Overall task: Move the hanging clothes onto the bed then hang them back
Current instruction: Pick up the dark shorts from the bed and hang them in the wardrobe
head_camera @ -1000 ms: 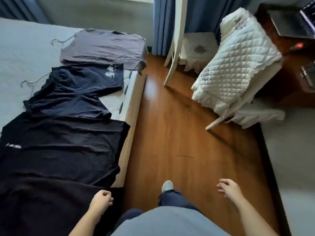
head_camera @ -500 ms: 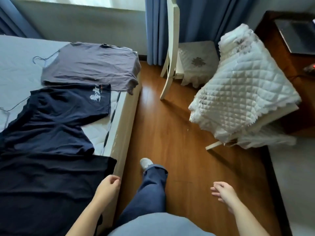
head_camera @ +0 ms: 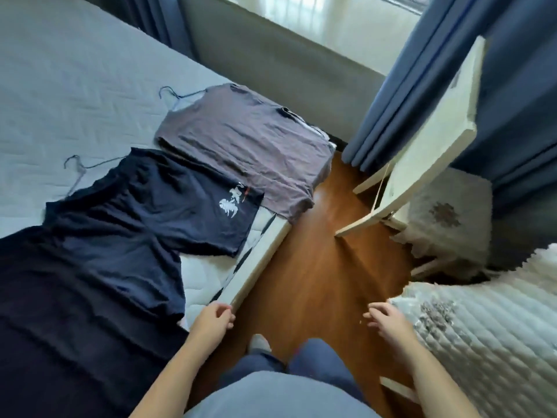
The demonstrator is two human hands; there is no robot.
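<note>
Three shirts lie flat on the bed point(head_camera: 60, 86), each on a wire hanger. A grey T-shirt point(head_camera: 244, 143) is farthest, near the bed's corner. A navy T-shirt point(head_camera: 144, 212) with a white print lies below it. A black shirt point(head_camera: 60, 327) covers the near left. My left hand point(head_camera: 212, 321) hovers at the mattress edge beside the black shirt, fingers loosely curled, holding nothing. My right hand point(head_camera: 388, 324) hangs over the wooden floor point(head_camera: 304, 273), fingers loosely apart and empty.
A white-framed mirror point(head_camera: 431, 134) leans against blue curtains point(head_camera: 512, 86) at the right. A stool with a white quilted cover point(head_camera: 446, 218) stands behind it. A white quilted blanket point(head_camera: 497, 336) lies at the near right. A window sill point(head_camera: 331, 34) runs along the back wall.
I have stepped forward along the bed and my view has turned left. Both hands have risen in the frame; the grey and navy shirts look closer.
</note>
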